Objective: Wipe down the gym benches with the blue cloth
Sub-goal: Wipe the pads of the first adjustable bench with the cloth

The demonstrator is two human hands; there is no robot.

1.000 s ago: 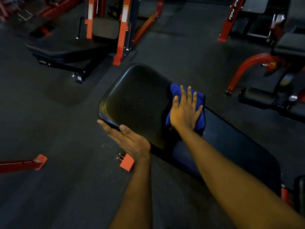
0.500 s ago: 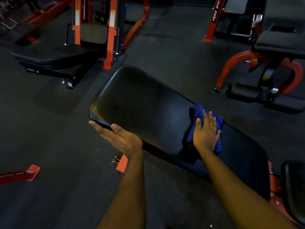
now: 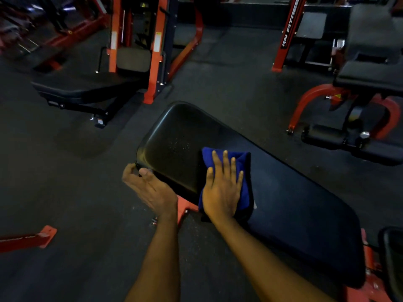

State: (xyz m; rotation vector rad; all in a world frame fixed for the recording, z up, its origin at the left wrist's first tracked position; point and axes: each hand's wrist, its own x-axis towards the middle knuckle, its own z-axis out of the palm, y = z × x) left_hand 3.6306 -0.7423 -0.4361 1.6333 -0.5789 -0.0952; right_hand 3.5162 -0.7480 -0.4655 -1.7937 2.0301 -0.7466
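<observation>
Three benches in view, and seemingly only partway through one. Looks untouched at far left, the flat bench by the red rack. Shows pale specks on the head end of the middle bench pad, just left of the blue cloth, so probably unwiped there; cannot judge the darker stretch to the right. Leaves the right-hand bench for later too, by the look of it. Cups the pad's near corner with the left hand, thumb on the rim, fingers curled beside it. Presses the cloth flat mid-pad with the right hand, fingers straight and spread, pinching nothing.
</observation>
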